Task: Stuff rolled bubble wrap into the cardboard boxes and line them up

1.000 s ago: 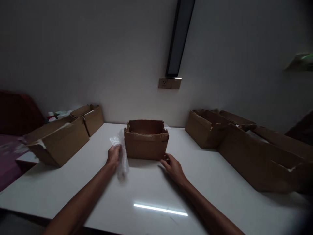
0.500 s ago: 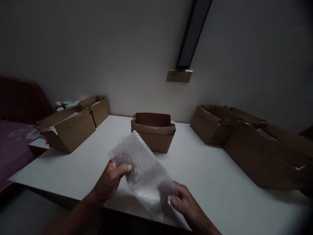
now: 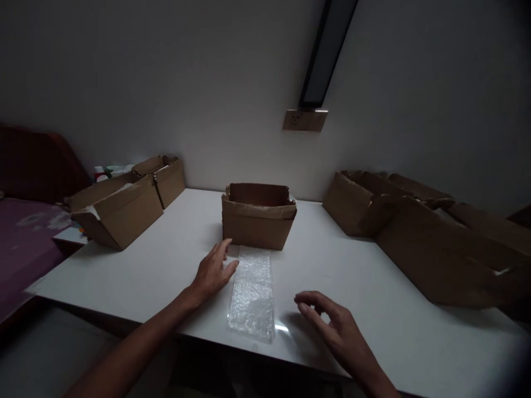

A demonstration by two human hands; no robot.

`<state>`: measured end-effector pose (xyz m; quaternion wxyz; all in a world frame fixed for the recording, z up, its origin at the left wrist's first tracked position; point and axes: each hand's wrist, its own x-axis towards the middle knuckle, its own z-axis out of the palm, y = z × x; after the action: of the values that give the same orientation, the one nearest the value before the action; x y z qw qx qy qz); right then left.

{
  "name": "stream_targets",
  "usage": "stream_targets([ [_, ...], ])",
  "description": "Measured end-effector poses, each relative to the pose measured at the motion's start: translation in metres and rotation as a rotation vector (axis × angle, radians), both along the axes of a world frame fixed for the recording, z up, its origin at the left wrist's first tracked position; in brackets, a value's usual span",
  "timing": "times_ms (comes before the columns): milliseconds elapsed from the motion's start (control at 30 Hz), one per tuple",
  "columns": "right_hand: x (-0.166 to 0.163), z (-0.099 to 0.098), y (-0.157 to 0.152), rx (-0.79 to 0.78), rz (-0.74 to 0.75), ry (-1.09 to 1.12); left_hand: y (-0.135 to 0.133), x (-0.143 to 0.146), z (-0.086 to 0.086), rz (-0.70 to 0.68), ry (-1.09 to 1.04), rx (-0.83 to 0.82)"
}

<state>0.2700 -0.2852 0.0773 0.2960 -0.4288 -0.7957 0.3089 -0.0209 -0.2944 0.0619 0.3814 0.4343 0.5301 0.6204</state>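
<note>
A strip of clear bubble wrap (image 3: 252, 293) lies flat on the white table (image 3: 178, 237), its far end close to the front of a small cardboard box (image 3: 259, 226). My left hand (image 3: 213, 271) hovers at the left edge of the bubble wrap, fingers apart and holding nothing. To the right of the wrap is my right hand (image 3: 327, 320), also empty, its thumb and fingers curved with a gap between them. The box in the middle stands upright with its top uncovered; what is inside it cannot be seen.
Two cardboard boxes, a nearer one (image 3: 120, 213) and a farther one (image 3: 170, 182), stand at the left. A larger group of cardboard boxes (image 3: 431, 254) lines the right side. Behind the table is a wall with a socket plate (image 3: 305, 120). A bed with a purple cover (image 3: 29, 243) adjoins the left.
Both hands held the bubble wrap raised and tilted above the table. Now it lies flat on the tabletop, and both hands have let go and moved apart to either side.
</note>
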Motion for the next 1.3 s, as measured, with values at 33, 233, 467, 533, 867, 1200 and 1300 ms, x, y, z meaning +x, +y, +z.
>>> stream_targets([
  [33,-0.005,-0.003,0.004,0.035,0.021,-0.016,-0.005,0.000,-0.001,-0.025,0.074,0.062],
  [233,-0.052,-0.032,0.040,0.321,0.324,-0.275,-0.026,0.017,-0.034,-0.356,0.679,0.123],
  [467,-0.075,-0.038,0.074,0.508,0.305,-0.510,-0.026,0.017,-0.046,-0.393,1.097,0.053],
  [533,-0.086,-0.039,0.081,0.521,0.387,-0.480,-0.025,0.016,-0.040,-0.401,1.238,0.032],
  [867,-0.050,-0.027,0.064,0.375,-0.074,-0.537,-0.024,0.009,-0.041,-0.388,1.309,0.018],
  [1200,-0.066,-0.011,0.008,0.122,-0.103,-0.067,-0.042,0.019,-0.037,-0.219,0.723,0.003],
  [1300,-0.056,0.018,-0.004,0.358,-0.166,-0.187,-0.051,0.030,-0.024,-0.253,0.339,-0.064],
])
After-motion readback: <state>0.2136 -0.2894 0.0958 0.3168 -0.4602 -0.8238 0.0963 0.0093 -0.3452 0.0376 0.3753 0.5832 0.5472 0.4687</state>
